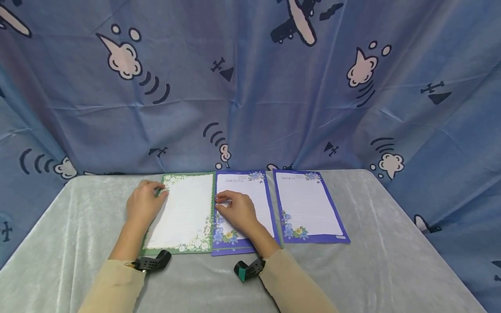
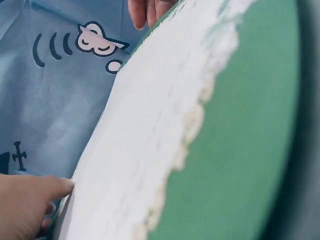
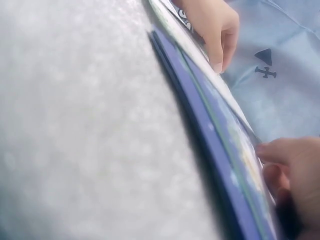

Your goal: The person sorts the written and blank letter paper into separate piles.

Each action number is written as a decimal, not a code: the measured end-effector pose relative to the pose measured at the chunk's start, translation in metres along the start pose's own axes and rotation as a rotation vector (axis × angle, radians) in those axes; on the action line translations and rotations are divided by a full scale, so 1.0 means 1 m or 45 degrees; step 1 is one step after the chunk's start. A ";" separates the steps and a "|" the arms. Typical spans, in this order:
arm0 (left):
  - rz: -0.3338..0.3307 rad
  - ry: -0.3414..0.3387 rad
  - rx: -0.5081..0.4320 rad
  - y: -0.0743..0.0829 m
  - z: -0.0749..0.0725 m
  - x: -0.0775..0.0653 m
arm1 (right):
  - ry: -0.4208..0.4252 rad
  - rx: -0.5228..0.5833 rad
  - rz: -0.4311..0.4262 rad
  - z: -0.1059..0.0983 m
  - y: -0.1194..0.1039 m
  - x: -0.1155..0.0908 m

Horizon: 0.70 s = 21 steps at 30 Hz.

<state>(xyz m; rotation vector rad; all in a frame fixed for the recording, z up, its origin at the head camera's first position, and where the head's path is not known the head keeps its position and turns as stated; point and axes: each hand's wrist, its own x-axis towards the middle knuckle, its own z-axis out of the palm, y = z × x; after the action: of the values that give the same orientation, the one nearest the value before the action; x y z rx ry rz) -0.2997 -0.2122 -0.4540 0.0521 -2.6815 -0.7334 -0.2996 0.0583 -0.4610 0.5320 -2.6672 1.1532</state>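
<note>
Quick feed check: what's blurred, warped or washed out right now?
Head: fairly even light, but handwriting on the middle purple-bordered sheet is too small to read; left wrist: green-bordered sheet soft-focused, its green edge bowed; right wrist: grey tablecloth blurred, pale toward the top.

A table [image 1: 391,269] dressed in pale grey plush cloth [image 1: 368,204] is observed. Behind the table, a blue fabric backdrop [image 1: 258,87] is hung, and it is continued down past the table's left and right edges. Pale clouds [image 1: 125,61], dark crosses [image 1: 432,87] and, high above the table's far edge, an airplane [image 1: 302,22] are printed on it. Vertical folds and horizontal creases are noted. Soft light is spread over the table.
</note>
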 end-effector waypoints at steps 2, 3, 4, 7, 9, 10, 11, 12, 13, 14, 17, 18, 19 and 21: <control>0.000 -0.005 0.013 0.004 -0.002 0.000 | -0.001 0.003 -0.002 0.000 0.001 0.000; 0.000 -0.010 0.016 0.007 -0.003 0.000 | -0.002 0.005 -0.002 0.000 0.001 0.000; -0.002 -0.019 0.009 0.010 -0.004 0.000 | -0.004 0.009 0.000 0.001 0.001 0.000; 0.007 -0.060 -0.027 0.021 -0.006 0.001 | -0.007 0.012 0.002 0.001 0.002 0.001; 0.021 -0.094 -0.067 0.029 -0.008 0.003 | -0.004 0.013 0.002 0.001 0.003 0.001; 0.033 -0.111 -0.089 0.034 -0.008 0.003 | -0.001 0.015 0.002 0.001 0.003 0.001; 0.047 -0.129 -0.105 0.038 -0.008 0.003 | 0.003 0.020 0.002 0.001 0.003 0.001; 0.064 -0.147 -0.119 0.043 -0.008 0.003 | 0.006 0.026 0.003 0.001 0.003 0.001; 0.080 -0.165 -0.130 0.047 -0.008 0.003 | 0.010 0.028 0.006 0.001 0.003 0.001; 0.097 -0.179 -0.141 0.052 -0.007 0.003 | 0.012 0.033 0.008 0.001 0.002 0.001; 0.144 -0.212 -0.158 0.064 -0.004 0.001 | 0.013 0.041 0.024 0.001 0.002 0.002; 0.157 -0.219 -0.158 0.068 -0.002 0.000 | 0.012 0.039 0.030 0.001 0.002 0.002; 0.168 -0.227 -0.160 0.072 -0.001 -0.001 | 0.011 0.035 0.037 0.002 0.002 0.002; 0.181 -0.247 -0.170 0.078 0.003 -0.003 | 0.011 0.035 0.048 0.002 0.003 0.002</control>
<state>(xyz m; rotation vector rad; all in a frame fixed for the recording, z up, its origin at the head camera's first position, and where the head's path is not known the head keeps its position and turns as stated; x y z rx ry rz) -0.2934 -0.1429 -0.4186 -0.2528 -2.7730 -0.9111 -0.3029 0.0578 -0.4634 0.4815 -2.6688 1.2010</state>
